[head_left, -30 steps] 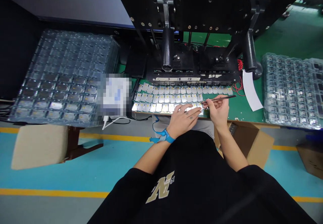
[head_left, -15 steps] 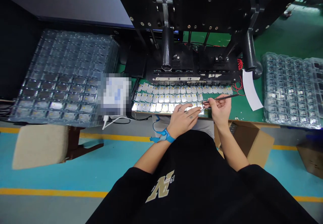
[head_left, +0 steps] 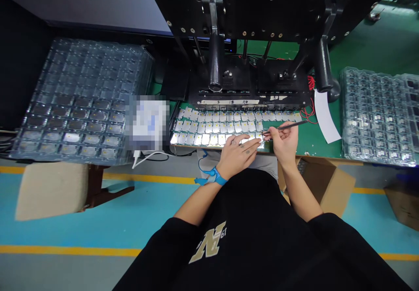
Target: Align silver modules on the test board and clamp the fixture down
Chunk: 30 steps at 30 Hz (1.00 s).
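My left hand [head_left: 238, 154] lies over the front row of small silver modules [head_left: 205, 139], its fingers stretched out and pressing lightly near the row's right end. Black tweezers [head_left: 291, 125] are pinched in my right hand [head_left: 285, 142], slanting down to the left. Their tip meets the last module beside my left fingertips; the exact contact is too small to make out. The modules lie in several rows on the green mat [head_left: 303, 140], most with a yellow dot. A blue wrist strap [head_left: 212, 176] circles my left wrist.
A black test fixture [head_left: 225, 81] with two lever handles [head_left: 216, 64] stands behind the rows. Stacked clear trays [head_left: 94, 90] sit left, more trays [head_left: 376, 120] right. A white paper strip [head_left: 326, 118] and red wires [head_left: 309, 112] lie right. An open carton [head_left: 337, 186] stands below.
The tweezers have tilted slightly, and my right hand has shifted a little to the left. My left hand stays in place.
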Available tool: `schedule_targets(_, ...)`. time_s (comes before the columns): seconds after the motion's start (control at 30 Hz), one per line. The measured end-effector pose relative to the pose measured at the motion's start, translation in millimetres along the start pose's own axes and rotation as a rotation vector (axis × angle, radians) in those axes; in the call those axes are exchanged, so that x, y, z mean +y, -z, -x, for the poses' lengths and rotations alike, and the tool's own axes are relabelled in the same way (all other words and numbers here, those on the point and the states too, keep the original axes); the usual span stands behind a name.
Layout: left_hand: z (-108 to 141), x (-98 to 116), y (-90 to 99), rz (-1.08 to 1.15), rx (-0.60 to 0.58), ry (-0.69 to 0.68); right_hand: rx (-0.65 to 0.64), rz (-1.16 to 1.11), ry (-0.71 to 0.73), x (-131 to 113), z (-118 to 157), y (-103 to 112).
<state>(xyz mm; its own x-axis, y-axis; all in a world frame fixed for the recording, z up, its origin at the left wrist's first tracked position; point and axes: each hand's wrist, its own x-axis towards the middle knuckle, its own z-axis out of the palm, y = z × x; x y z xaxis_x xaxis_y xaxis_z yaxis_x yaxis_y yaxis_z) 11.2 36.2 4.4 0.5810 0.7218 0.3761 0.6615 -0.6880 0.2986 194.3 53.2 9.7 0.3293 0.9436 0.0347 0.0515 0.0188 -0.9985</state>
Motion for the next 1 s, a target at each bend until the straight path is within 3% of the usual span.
schedule_targets(0.67,-0.9,0.1,0.2,-0.015,0.028,-0.017,-0.013,0.019,-0.006,4.0,-1.8,2.3)
schedule_targets(1.0,0.6,-0.3,-1.1,0.017,-0.014,0.008,-0.010,0.042,0.004,4.7,-2.1,2.5)
